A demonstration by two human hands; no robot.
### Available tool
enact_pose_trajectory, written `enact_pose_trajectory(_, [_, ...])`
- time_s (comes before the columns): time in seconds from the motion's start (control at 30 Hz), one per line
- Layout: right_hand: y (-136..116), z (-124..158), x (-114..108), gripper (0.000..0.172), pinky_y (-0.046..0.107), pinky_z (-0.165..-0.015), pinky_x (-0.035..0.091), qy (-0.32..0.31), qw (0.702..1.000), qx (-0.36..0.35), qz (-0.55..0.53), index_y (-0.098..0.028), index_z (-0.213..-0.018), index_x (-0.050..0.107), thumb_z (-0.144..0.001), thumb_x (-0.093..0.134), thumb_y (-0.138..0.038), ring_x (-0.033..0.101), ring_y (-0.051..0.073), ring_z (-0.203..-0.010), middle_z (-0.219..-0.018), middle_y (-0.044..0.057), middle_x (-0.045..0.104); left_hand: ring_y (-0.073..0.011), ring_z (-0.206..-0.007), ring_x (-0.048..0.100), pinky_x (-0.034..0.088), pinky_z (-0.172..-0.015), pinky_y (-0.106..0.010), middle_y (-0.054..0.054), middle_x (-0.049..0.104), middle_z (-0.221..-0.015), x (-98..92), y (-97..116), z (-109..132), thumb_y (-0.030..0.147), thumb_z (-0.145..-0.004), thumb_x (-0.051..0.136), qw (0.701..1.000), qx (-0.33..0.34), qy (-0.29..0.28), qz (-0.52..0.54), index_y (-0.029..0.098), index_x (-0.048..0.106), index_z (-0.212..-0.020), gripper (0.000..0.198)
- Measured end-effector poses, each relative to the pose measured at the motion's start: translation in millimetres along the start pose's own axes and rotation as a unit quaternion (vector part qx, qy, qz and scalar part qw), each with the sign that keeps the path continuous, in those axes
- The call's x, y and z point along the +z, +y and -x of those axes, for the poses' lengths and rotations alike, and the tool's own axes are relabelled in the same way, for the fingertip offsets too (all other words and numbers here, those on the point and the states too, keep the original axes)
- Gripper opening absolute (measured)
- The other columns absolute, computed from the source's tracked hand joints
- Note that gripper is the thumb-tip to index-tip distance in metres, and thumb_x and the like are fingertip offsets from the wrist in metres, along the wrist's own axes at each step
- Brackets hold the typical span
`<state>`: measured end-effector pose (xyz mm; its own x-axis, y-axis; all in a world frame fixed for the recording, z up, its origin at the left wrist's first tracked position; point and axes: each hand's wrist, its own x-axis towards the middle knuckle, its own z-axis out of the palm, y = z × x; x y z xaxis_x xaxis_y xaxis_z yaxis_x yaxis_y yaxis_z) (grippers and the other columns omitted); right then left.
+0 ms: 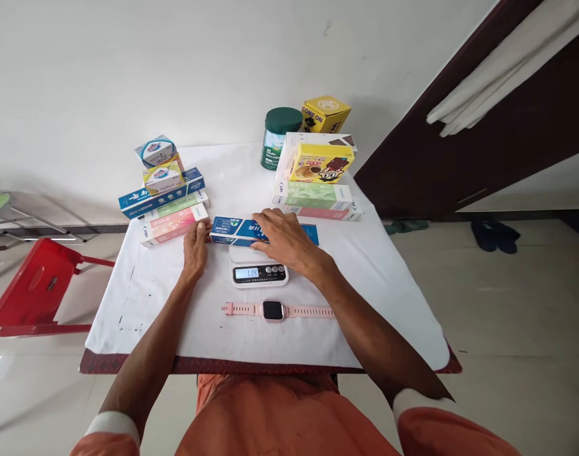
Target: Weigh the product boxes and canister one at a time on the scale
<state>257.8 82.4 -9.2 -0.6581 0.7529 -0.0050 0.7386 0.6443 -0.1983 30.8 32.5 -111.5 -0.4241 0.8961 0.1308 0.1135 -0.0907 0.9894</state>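
soft, fairly bright, even light fills the room, seemingly from the left, where a small glare patch whitens the floor (73,380). a faint shadow falls on the wall (199,76) right of the yellow box (334,118). the dark door (517,120) swallows detail; wide-angle stretch skews the red chair (35,285), and small print blurs.

Behind the blue box (232,232) over the scale (260,278), a lane of surface (235,180) runs between the left stack (163,193) and the green canister (276,136). The right stack (315,193) bars the far right; a watch (273,310) lies nearer the front.
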Motion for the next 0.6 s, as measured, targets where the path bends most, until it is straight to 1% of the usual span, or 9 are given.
enact_pose_trajectory(0.07, [-0.1,-2.2,-3.7,0.042,0.052,-0.104,0.047,-0.017,1.0,0.0,-0.004,-0.013,-0.136,0.063,-0.098,0.071,-0.03,0.06,0.037,-0.131,-0.138,0.02,0.068,-0.0261,-0.097,0.076,0.061,-0.084,-0.038,-0.013,0.079,-0.109,-0.1,1.6,0.7,0.075,-0.102,0.054,1.0,0.003,-0.001,-0.011,0.018,0.073,-0.12,0.063])
enact_pose_trajectory(0.13, [2.6,-1.9,-8.0,0.041,0.051,-0.105,0.047,-0.02,1.0,-0.01,-0.016,-0.014,-0.135,0.063,-0.098,0.07,-0.028,0.059,0.037,-0.132,-0.139,0.019,0.068,-0.0254,-0.097,0.075,0.061,-0.083,-0.037,-0.013,0.079,-0.108,-0.1,1.7,0.5,0.073,-0.103,0.054,1.0,0.002,0.001,-0.019,0.018,0.074,-0.119,0.061])
enact_pose_trajectory(0.2, [9.2,0.5,-14.5,0.04,0.052,-0.106,0.047,0.004,1.0,-0.016,-0.024,-0.014,-0.135,0.064,-0.097,0.07,-0.026,0.06,0.037,-0.132,-0.138,0.019,0.069,-0.0242,-0.095,0.074,0.06,-0.081,-0.035,-0.013,0.078,-0.108,0.3,-0.1,-0.7,0.074,-0.102,0.055,1.0,-0.003,0.011,-0.015,0.017,0.074,-0.118,0.062])
enact_pose_trajectory(0.27, [21.8,3.8,-23.9,0.041,0.054,-0.106,0.049,0.06,0.998,-0.016,-0.031,-0.017,-0.136,0.064,-0.096,0.07,-0.026,0.061,0.037,-0.13,-0.136,0.018,0.07,-0.0231,-0.094,0.074,0.06,-0.08,-0.034,-0.013,0.077,-0.107,0.9,-2.9,-2.1,0.077,-0.099,0.057,1.0,-0.01,0.022,-0.004,0.017,0.073,-0.118,0.064])
enact_pose_trajectory(0.37, [53.2,5.7,-41.2,0.045,0.057,-0.109,0.05,0.168,0.985,-0.014,-0.037,-0.023,-0.139,0.064,-0.095,0.072,-0.028,0.062,0.037,-0.131,-0.137,0.015,0.07,-0.0224,-0.094,0.075,0.06,-0.079,-0.033,-0.013,0.077,-0.107,1.8,-5.6,-3.0,0.078,-0.098,0.059,1.0,-0.014,0.028,0.005,0.018,0.073,-0.117,0.065])
enact_pose_trajectory(0.43, [79.3,3.0,-50.4,0.046,0.06,-0.11,0.05,0.208,0.978,-0.004,-0.025,-0.025,-0.139,0.065,-0.094,0.073,-0.029,0.061,0.039,-0.133,-0.137,0.015,0.07,-0.0223,-0.093,0.076,0.06,-0.078,-0.033,-0.013,0.078,-0.108,2.2,-5.5,-2.5,0.078,-0.098,0.059,0.999,-0.011,0.03,0.002,0.018,0.074,-0.116,0.064])
enact_pose_trajectory(0.5, [105.1,-2.4,-54.3,0.046,0.064,-0.109,0.05,0.214,0.977,0.013,-0.004,-0.024,-0.138,0.067,-0.092,0.073,-0.03,0.06,0.041,-0.132,-0.136,0.017,0.07,-0.0219,-0.092,0.076,0.061,-0.078,-0.033,-0.012,0.078,-0.109,2.5,-4.6,-1.7,0.078,-0.098,0.059,0.999,-0.009,0.034,-0.002,0.019,0.074,-0.116,0.064])
enact_pose_trajectory(0.6, [134.3,-10.6,-48.2,0.045,0.066,-0.105,0.051,0.2,0.979,0.038,0.019,-0.023,-0.136,0.069,-0.092,0.073,-0.031,0.059,0.043,-0.13,-0.132,0.018,0.069,-0.0215,-0.09,0.076,0.061,-0.076,-0.033,-0.012,0.078,-0.107,2.3,-3.3,-1.0,0.076,-0.1,0.059,0.999,-0.01,0.035,-0.002,0.019,0.075,-0.115,0.061])
